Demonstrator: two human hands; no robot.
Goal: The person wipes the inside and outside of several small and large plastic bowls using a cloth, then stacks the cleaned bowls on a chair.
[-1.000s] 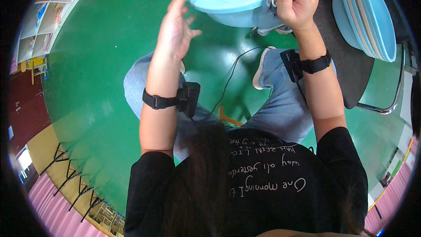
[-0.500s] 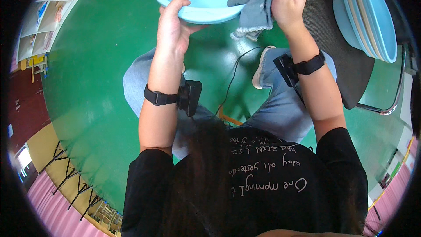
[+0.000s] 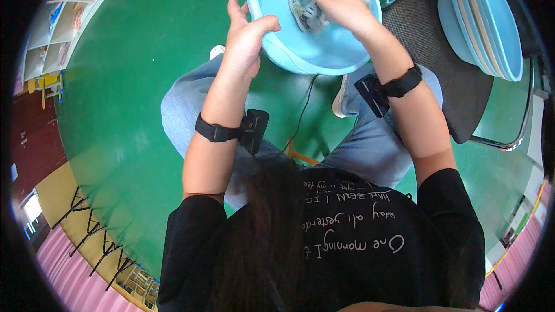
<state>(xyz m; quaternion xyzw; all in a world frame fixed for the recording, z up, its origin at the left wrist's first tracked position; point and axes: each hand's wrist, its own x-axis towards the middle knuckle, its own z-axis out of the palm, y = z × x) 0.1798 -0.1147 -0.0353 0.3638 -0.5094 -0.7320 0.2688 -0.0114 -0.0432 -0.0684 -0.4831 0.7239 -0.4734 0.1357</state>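
Note:
A light blue plastic basin (image 3: 315, 58) is held up in front of me, its inside facing me. At its left edge, my left hand (image 3: 247, 37) grips the rim, thumb over the lip and the other fingers on the outer side. Inside the basin, my right hand (image 3: 341, 6) is closed on a grey-blue cloth (image 3: 299, 8) with paler edges. The bunched cloth lies against the inner wall and bottom. The fingertips of my right hand are partly hidden in its folds.
To the right stands a dark chair (image 3: 445, 75) with a metal frame, carrying several stacked basins (image 3: 491, 23) in blue and beige. A black cable (image 3: 305, 107) runs over the green floor between my legs. White shelves (image 3: 60, 23) stand at the far left.
The basin has shifted right and closer to me, and tipped more toward me. My right hand has carried the cloth from the rim into the basin. My left hand still holds the rim.

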